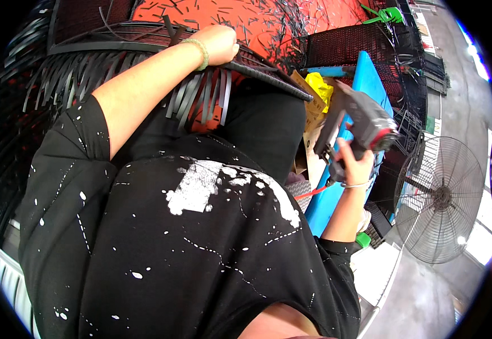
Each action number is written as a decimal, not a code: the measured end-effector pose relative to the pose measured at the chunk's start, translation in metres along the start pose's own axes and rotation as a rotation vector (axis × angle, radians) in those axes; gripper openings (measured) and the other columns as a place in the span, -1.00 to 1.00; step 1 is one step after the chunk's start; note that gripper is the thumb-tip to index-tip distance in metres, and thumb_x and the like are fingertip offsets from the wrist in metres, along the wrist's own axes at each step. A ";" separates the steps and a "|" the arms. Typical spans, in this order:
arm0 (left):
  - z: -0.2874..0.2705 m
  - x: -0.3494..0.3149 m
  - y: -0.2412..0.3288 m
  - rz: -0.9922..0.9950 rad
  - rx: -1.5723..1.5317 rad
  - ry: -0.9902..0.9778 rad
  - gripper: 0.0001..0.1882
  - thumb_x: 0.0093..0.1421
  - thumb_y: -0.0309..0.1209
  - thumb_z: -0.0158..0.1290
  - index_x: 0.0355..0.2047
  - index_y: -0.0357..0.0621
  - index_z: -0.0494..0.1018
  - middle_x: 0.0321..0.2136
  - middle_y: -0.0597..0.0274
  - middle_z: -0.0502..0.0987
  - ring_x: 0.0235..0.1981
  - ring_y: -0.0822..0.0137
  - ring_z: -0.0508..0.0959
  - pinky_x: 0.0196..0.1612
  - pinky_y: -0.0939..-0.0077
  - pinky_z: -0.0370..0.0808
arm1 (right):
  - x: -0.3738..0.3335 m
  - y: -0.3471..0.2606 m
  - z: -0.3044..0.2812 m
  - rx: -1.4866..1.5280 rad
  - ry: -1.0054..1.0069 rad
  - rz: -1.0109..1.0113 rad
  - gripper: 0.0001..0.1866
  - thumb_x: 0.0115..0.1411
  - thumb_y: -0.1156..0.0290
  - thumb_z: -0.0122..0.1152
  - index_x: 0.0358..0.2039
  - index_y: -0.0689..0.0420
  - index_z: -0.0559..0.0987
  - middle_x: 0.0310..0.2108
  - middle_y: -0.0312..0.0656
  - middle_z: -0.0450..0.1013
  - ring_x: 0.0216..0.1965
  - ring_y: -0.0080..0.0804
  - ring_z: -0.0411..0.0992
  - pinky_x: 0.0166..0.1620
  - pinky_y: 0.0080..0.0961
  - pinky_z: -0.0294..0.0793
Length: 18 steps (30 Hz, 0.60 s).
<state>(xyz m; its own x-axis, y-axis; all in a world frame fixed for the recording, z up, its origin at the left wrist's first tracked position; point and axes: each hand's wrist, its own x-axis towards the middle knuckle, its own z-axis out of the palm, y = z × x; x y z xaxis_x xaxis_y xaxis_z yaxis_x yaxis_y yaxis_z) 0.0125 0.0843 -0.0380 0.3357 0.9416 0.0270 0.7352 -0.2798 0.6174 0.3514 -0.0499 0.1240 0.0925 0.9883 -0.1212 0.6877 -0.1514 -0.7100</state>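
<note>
Over my lap lies a woven black frame (268,78), with flat dark strips (192,96) hanging loose from its edge. My left hand (219,45) is closed over the frame's rim; the undersides of its fingers are hidden, so a strip inside them cannot be ruled out. Off to the right, my right hand (354,164) grips the handle of a dark grey air stapler (364,116), slightly blurred. A thin red hose (312,192) runs to the base of its handle. The stapler is raised apart from the frame, above a blue board (336,195).
Red surface (246,14) at the far side is strewn with cut black strips. Beside the blue board are a cardboard box (312,116) and a yellow bag (319,87). Dark woven pieces (336,48) stand at far right. A large fan (441,198) stands on the grey floor.
</note>
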 end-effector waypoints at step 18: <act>-0.002 -0.005 0.008 -0.036 -0.034 0.012 -0.69 0.15 -0.29 -0.05 -0.54 -0.31 0.51 -0.52 -0.17 0.51 -0.37 -0.11 0.53 -0.21 0.08 0.44 | 0.032 -0.069 0.085 -0.716 -0.520 -0.744 -0.29 -0.22 0.39 0.36 0.05 0.00 0.41 -0.40 -0.08 0.52 -0.39 -0.08 0.51 -0.30 -0.23 0.49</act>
<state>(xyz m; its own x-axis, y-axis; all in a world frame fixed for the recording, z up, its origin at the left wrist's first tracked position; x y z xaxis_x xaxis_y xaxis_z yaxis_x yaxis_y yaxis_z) 0.0152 0.0775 -0.0314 0.3024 0.9531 0.0136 0.7261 -0.2395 0.6445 0.2456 -0.0089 0.1105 -0.7001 0.6768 -0.2275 0.7136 0.6742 -0.1903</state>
